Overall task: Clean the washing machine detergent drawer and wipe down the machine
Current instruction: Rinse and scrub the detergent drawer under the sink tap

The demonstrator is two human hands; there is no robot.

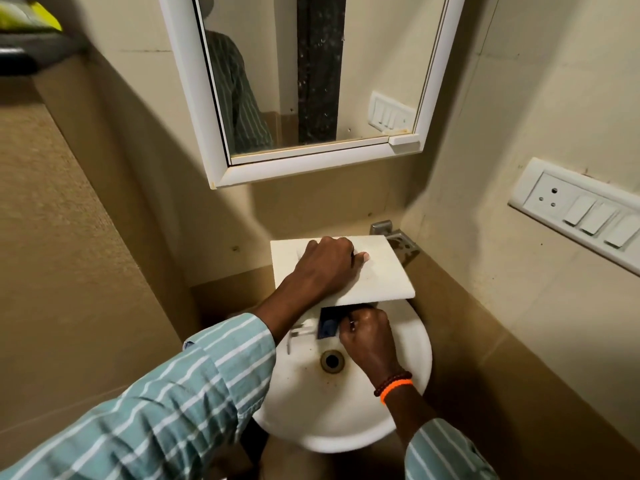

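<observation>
Detergent drawer (341, 268) over sink (408, 344), no legible writing

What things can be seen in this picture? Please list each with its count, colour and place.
Sink: one, white, lower middle, against the wall.
Drain: one, dark metal, in the sink's bowl.
Flat panel: one, white, over the back of the sink, under the left hand.
Blue part: one, dark blue, below the panel's front edge, at the right hand.
Mirror: one, white frame, on the wall above the sink.
Switch board: one, white, right wall.
Metal holder: one, grey, in the corner behind the panel.
Left hand: pressed on the panel.
Right hand: closed around the blue part; beaded and orange bands at the wrist.
</observation>
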